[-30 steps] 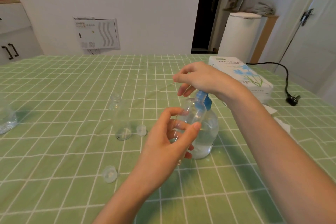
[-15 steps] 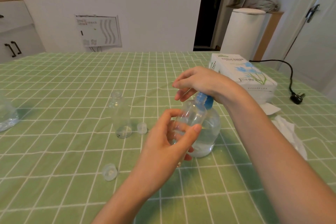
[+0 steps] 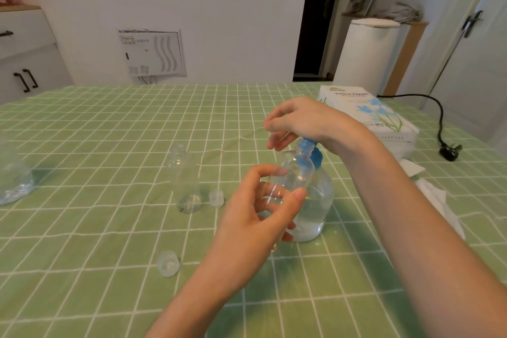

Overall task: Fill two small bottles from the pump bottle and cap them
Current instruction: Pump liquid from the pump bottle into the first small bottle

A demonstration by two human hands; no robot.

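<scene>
My left hand (image 3: 255, 217) grips a small clear bottle (image 3: 297, 173), tilted, with its mouth up against the blue pump head (image 3: 308, 147). The pump bottle (image 3: 315, 208) stands on the green checked cloth, part full of clear liquid. My right hand (image 3: 310, 123) rests on top of the pump head, fingers loose and pointing left. A second small clear bottle (image 3: 185, 181) stands uncapped to the left. One clear cap (image 3: 216, 198) lies beside it. Another cap (image 3: 168, 263) lies nearer to me.
A white tissue pack (image 3: 378, 115) lies behind my right wrist, with loose white tissues (image 3: 436, 200) to its near side. A black cable and plug (image 3: 450, 152) rest at the far right. At the left edge sits a clear plastic container (image 3: 12, 181).
Both hands stay at the pump bottle in the same hold. Only the camera view has shifted a little.
</scene>
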